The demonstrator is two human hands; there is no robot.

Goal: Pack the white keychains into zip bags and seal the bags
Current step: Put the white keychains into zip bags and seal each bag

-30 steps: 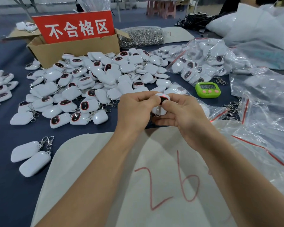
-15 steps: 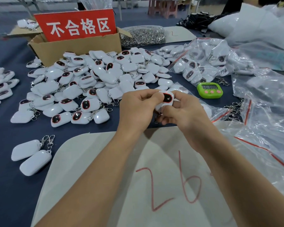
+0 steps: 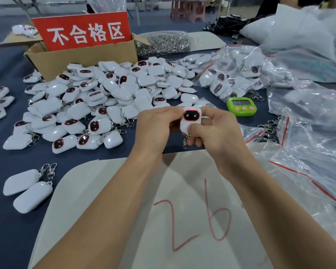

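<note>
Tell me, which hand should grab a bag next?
Probably the right hand: the clear zip bags lie just to its right, while the left hand could hold the keychain that both hands grip now.

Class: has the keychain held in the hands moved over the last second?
Yes. The held keychain has turned, its dark face now towards the camera, but it stays just left of the green timer.
</note>
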